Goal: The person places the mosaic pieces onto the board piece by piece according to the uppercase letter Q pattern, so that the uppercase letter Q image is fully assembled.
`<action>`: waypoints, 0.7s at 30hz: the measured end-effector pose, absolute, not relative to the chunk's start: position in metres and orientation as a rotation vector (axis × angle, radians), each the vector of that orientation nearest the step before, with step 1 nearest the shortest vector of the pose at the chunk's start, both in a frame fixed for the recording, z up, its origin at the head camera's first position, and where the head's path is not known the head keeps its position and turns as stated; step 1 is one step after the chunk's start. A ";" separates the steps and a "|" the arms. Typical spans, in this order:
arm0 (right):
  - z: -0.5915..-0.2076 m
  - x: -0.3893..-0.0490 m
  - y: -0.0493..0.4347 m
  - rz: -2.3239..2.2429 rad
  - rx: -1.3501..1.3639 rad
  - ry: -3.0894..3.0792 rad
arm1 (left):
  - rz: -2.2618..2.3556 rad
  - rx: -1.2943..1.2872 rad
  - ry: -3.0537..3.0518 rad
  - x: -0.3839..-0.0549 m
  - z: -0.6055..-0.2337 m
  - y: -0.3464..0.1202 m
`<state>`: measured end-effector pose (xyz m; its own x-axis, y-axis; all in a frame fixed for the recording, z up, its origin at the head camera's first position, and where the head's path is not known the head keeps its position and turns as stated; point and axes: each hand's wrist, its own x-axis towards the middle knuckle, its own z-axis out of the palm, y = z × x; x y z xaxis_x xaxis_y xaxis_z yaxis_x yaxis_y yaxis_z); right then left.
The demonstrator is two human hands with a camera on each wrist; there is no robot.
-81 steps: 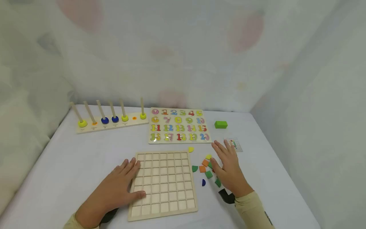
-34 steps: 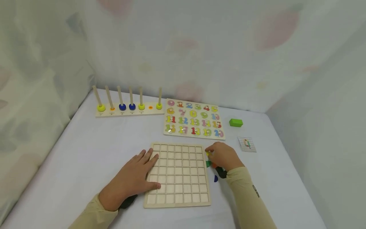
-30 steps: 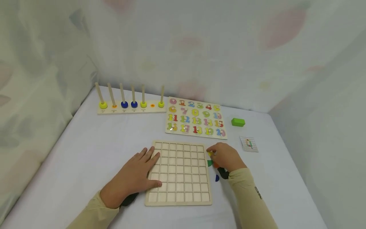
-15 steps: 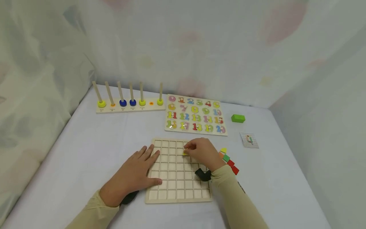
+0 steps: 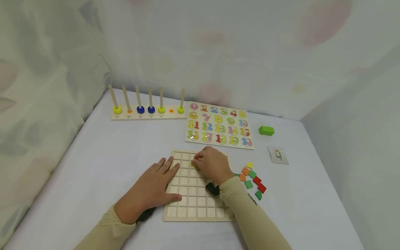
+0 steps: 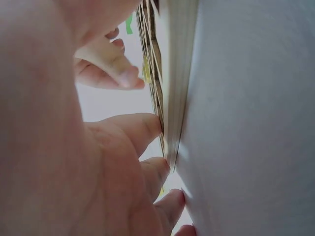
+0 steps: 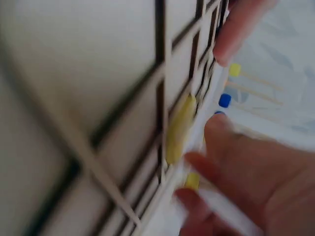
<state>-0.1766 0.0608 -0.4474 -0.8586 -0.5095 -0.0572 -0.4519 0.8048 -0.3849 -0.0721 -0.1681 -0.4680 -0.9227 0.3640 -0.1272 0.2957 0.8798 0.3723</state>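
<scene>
A wooden grid board of square cells lies on the white table. My left hand rests spread over its left edge, its thumb lying on the cells. In the left wrist view the left fingers lie along the board's edge. My right hand is over the board's upper part, thumb and fingertips pinching a small yellow quarter-circle tile at a cell near the top left. The right wrist view shows this yellow tile tilted at the cell, the right fingertips beside it.
Right of the board lie loose tiles: yellow, orange, green and red. A pattern card and a green block lie farther back. Behind stand a number puzzle and a peg stacker.
My right hand reached the tiles beside the board, took the yellow tile and carried it left over the cells. The left hand stayed on the board's edge. The head view shifted.
</scene>
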 end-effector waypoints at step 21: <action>-0.435 -0.162 0.084 -0.523 -1.071 2.778 | 0.540 0.496 2.879 -0.074 -0.476 -0.168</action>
